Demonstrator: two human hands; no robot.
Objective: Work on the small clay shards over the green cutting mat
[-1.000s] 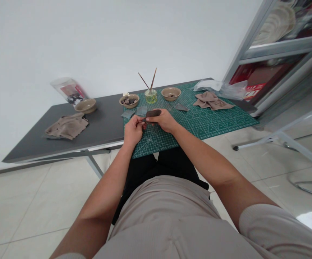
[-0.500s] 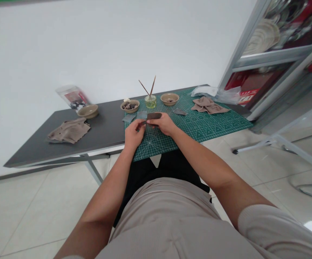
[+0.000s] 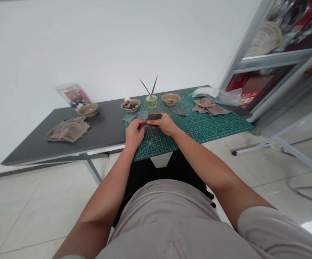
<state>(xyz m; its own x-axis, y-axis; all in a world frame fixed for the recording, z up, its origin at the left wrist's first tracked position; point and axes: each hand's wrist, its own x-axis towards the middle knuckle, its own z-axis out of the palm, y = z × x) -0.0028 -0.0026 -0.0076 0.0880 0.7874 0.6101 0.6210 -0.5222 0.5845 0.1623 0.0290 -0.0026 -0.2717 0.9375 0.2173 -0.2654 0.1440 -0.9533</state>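
My right hand (image 3: 166, 125) is closed around a flat dark brown block (image 3: 154, 117), held just above the green cutting mat (image 3: 199, 126). At the block's left end, the fingers of my left hand (image 3: 135, 132) are pinched together. Something small and dark shows between those fingertips, too small to name. Just beyond my hands lie a grey sheet piece (image 3: 142, 114) and a second grey piece (image 3: 129, 118). Another dark grey piece (image 3: 180, 112) rests on the mat to the right of the block.
Behind my hands stand a bowl of dark lumps (image 3: 130, 105), a glass jar (image 3: 151, 101) with two thin sticks, and another bowl (image 3: 170, 99). Brown cloths lie left (image 3: 69, 130) and right (image 3: 210, 107). A third bowl (image 3: 88, 110) stands by a plastic bag (image 3: 73, 96).
The view has shifted very slightly. Both hands keep nearly the same pose, with the dark brown block still in my right hand.
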